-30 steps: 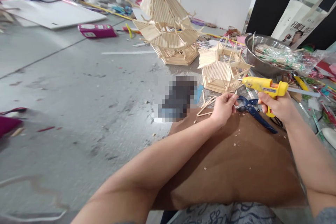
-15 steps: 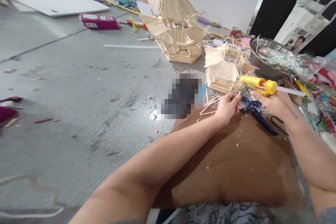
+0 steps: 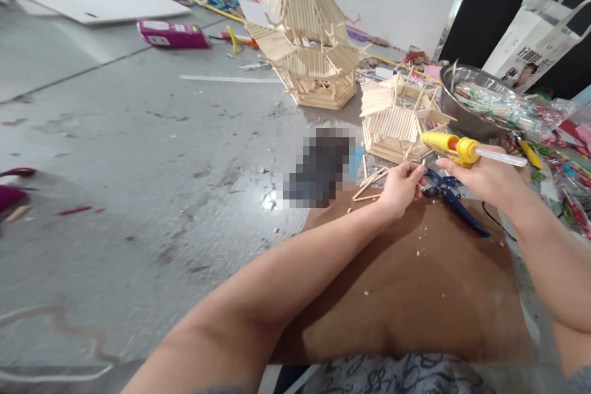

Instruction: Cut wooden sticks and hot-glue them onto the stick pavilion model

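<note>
My right hand [image 3: 492, 175] grips a yellow glue gun [image 3: 455, 146], with a clear glue stick [image 3: 501, 156] poking out of its back end. Its nozzle points left, just above my left hand [image 3: 402, 186]. The fingers of that hand are pinched around a short wooden stick, of which only the tip [image 3: 423, 164] shows. Blue-handled pruning shears [image 3: 455, 204] lie beside my left fingers and below my right hand. Right behind the hands stands a small, roofless stick structure [image 3: 399, 123]. Several loose wooden sticks [image 3: 369, 184] lie left of my left hand.
A tall stick pagoda [image 3: 314, 55] stands further back. At the right are a metal bowl [image 3: 455, 104] of packaged sticks, scattered craft scraps and a white bag [image 3: 526, 43]. Brown sheet [image 3: 415, 295] covers the floor before me. A purple power strip [image 3: 173, 35] lies at left.
My right hand and the glue gun have shifted slightly left, closer to my left hand. My left hand has moved barely to the right, still pinching the stick.
</note>
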`<state>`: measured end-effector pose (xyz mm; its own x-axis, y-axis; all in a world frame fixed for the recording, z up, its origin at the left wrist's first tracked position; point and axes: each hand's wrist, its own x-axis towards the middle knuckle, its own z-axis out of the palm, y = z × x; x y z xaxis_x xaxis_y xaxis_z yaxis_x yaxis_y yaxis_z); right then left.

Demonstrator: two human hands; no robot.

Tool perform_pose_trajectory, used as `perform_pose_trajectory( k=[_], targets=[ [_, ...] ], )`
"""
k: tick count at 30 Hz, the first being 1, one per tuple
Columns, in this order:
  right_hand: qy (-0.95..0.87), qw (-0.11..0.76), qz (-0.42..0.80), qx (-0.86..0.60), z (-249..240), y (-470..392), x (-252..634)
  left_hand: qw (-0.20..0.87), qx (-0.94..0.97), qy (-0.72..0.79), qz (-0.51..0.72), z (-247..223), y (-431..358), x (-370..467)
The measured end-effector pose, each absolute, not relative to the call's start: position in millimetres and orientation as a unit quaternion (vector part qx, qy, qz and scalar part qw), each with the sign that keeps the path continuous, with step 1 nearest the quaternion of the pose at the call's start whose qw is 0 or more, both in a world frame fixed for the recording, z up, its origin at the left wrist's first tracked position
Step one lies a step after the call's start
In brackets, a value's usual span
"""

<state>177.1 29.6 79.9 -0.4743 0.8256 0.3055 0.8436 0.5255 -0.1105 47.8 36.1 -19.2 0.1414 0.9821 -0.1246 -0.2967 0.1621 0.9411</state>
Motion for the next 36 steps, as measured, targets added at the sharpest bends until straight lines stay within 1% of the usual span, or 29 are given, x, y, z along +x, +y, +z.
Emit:
perform_pose_trajectory(
  k=[11, 20, 23, 26, 29, 34, 36],
  targets=[
    [-0.862, 0.145, -0.058, -0.482, 79, 29, 176, 0.645, 0.393, 0.419, 0.504, -17, 37, 48],
    [-0.862, 0.151, -0.041, -0.483, 78, 29, 178, 0.641, 0.396, 0.423, 0.504, -18, 36, 48],
    [-0.852, 0.184, -0.016, -0.489, 80, 29, 178, 0.643, 0.391, 0.421, 0.507, -18, 37, 47],
    [-0.819, 0.232, -0.006, -0.525, 83, 28, 180, 0.645, 0.383, 0.416, 0.514, -16, 38, 47],
    [-0.784, 0.257, 0.011, -0.565, 86, 24, 185, 0.650, 0.369, 0.409, 0.524, -13, 41, 45],
    [-0.711, 0.281, 0.092, -0.638, 76, 18, 202, 0.661, 0.339, 0.389, 0.544, -7, 48, 41],
    [-0.694, 0.305, 0.141, -0.636, 68, 17, 211, 0.668, 0.329, 0.384, 0.546, -7, 52, 39]
  ],
)
